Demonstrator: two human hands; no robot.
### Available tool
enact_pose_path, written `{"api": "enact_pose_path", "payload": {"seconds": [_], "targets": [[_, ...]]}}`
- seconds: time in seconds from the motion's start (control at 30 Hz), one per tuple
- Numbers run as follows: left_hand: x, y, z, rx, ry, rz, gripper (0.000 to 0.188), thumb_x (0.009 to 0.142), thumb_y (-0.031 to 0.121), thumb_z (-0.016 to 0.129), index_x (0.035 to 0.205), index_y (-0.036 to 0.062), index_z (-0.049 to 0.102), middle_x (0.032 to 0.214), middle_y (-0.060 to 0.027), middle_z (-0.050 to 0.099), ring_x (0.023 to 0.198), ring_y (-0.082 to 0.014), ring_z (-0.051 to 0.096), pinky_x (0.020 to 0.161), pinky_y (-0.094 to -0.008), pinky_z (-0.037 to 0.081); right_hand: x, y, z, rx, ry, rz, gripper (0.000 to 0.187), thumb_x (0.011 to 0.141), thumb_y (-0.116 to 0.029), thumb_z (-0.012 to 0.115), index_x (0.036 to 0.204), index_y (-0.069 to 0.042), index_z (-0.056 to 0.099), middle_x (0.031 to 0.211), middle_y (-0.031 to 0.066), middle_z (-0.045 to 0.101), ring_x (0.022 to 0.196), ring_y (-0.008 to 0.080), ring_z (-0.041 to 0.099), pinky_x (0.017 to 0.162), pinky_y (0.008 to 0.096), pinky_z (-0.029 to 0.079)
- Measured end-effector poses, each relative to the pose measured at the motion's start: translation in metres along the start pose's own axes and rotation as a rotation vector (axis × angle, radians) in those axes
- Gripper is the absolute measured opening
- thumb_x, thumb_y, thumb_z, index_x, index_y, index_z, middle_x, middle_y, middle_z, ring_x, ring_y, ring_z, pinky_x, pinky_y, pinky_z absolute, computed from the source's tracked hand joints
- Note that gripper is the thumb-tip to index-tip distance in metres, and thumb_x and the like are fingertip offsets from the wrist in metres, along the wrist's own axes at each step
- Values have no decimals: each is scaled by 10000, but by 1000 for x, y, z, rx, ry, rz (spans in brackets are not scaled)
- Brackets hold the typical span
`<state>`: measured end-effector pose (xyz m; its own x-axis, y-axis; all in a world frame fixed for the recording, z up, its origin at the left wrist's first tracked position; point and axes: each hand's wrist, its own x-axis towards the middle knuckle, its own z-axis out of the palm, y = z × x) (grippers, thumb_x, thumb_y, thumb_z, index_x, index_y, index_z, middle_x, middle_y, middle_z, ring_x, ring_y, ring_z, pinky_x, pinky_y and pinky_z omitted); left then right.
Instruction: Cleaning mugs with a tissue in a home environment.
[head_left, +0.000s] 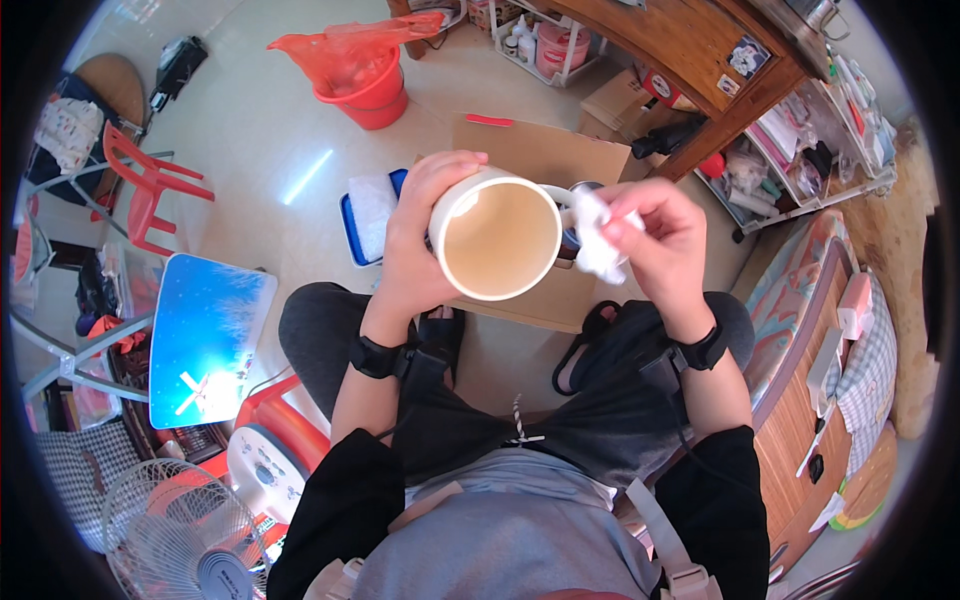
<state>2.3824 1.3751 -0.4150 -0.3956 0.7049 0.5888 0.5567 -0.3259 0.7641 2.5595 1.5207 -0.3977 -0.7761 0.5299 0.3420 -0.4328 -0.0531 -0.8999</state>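
Observation:
A white mug [500, 240] is raised in front of me, its wide mouth facing up toward me and its inside a pale tan. My left hand [421, 228] is wrapped round its left side. The mug's handle points right, toward my right hand [660, 235], which pinches a crumpled white tissue [602, 245]. The tissue is up against the handle and hides part of it. Beneath the mug lies an opened cardboard box [540, 150], partly covered by my hands. Left of it sits a blue tray [352, 238] with a white packet [373, 215] in it.
A red bucket [370, 100] with a red plastic bag stands on the floor ahead. A red plastic chair [150, 185] and a blue picture-topped folding table [205, 340] are at the left, with a fan [185, 530] nearer. A wooden desk [690, 60] and a loaded shelf rack [810, 170] stand at the right.

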Motion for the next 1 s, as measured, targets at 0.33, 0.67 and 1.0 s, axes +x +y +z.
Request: {"api": "enact_pose_path", "payload": {"seconds": [0.33, 0.67, 1.0], "targets": [[0, -3, 26, 480, -200, 152, 620, 488, 87, 764, 1078, 84, 573, 1123, -93, 558, 1052, -333, 498, 857, -397, 453, -12, 27, 30, -884, -200, -9, 205, 716, 20, 592, 919, 37, 570, 899, 200, 576, 818, 377, 567, 732, 397, 473], [-5, 2, 42, 497, -282, 147, 603, 496, 47, 733, 1079, 77, 580, 1121, -96, 558, 1053, -332, 492, 843, -402, 460, -13, 33, 24, -454, -137, 407, 300, 785, 39, 523, 1084, 12, 524, 1008, 92, 594, 939, 191, 573, 793, 317, 451], [-5, 2, 31, 559, -261, 168, 580, 518, 72, 726, 1076, 141, 586, 1107, -47, 540, 1052, -291, 499, 731, -357, 521, -16, 38, 29, 4, -64, 677, 335, 753, 97, 481, 1075, 20, 534, 1004, 62, 589, 899, 135, 573, 728, 274, 458]]}}
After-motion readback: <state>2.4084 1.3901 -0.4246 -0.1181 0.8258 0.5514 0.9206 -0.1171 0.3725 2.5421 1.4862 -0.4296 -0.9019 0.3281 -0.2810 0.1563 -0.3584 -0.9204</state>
